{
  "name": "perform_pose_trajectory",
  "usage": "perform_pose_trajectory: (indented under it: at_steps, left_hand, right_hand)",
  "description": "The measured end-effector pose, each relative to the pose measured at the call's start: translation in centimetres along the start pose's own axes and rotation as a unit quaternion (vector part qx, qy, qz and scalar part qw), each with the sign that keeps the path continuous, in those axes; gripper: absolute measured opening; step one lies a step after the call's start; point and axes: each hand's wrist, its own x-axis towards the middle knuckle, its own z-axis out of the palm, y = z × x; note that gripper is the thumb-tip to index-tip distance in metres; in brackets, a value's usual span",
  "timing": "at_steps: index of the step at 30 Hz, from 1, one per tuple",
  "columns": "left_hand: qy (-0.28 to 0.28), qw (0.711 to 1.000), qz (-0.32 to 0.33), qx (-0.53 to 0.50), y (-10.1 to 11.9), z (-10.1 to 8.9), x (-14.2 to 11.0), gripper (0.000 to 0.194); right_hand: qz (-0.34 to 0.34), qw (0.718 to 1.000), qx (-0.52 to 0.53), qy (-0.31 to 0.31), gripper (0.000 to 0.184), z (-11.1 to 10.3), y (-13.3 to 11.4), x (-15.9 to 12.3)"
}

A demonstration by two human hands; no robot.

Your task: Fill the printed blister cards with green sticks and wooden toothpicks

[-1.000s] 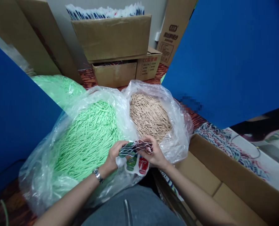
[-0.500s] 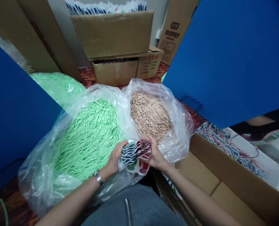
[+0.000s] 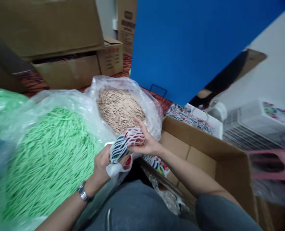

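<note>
A stack of printed, wavy-edged cut-out cards (image 3: 126, 144) in blue, green and red is held in front of my body. My left hand (image 3: 101, 165), with a metal watch at the wrist, is closed around its left end. The right hand (image 3: 149, 142) grips the other end, thumb and fingers on the edges. Just beyond the hands, a clear plastic bag (image 3: 154, 106) holds many thin tan sticks (image 3: 120, 110). To the left, another clear bag (image 3: 71, 99) is full of light green sticks (image 3: 53, 163).
A cardboard box (image 3: 205, 144) stands open on my right, its floor bare. Past it are a white tray with coloured pieces (image 3: 190, 117), a white basket (image 3: 250, 120) and a pink stool (image 3: 272, 163). Cardboard boxes (image 3: 67, 70) and a blue panel (image 3: 180, 48) stand behind.
The view has swung right, bringing more of the open box and the stool into sight. Both hands still hold the stack, now tilted, its layers fanned and facing more upward.
</note>
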Motion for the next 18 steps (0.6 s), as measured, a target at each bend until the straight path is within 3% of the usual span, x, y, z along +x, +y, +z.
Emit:
perform_pose_trajectory:
  at_steps: [2,5,8,11,15,18]
  left_hand:
    - [-0.033,0.998,-0.046,-0.026,2.4,1.7,1.4,0.046]
    - [-0.151,0.978,-0.107,-0.1,5.7,5.0,2.8,0.063]
    - [-0.303,0.924,-0.103,-0.208,7.6,9.1,3.0,0.067]
    - [-0.43,0.853,-0.085,-0.283,7.9,13.9,2.6,0.055]
    - [-0.568,0.752,-0.086,-0.323,7.5,19.7,1.5,0.045]
    - [-0.658,0.719,-0.055,-0.218,7.0,22.6,0.6,0.042]
  right_hand:
    - [0.022,0.999,0.033,0.029,0.098,-2.7,-1.1,-1.6]
    - [0.063,0.996,0.048,0.044,0.093,-7.4,-1.8,-5.0]
    - [0.148,0.988,0.042,0.014,0.091,-12.4,-0.7,-9.3]
    - [0.243,0.968,0.065,-0.019,0.093,-15.9,2.2,-14.1]
    - [0.341,0.933,0.113,-0.036,0.085,-17.3,8.2,-20.0]
    - [0.391,0.909,0.138,-0.045,0.081,-16.5,13.0,-23.3]
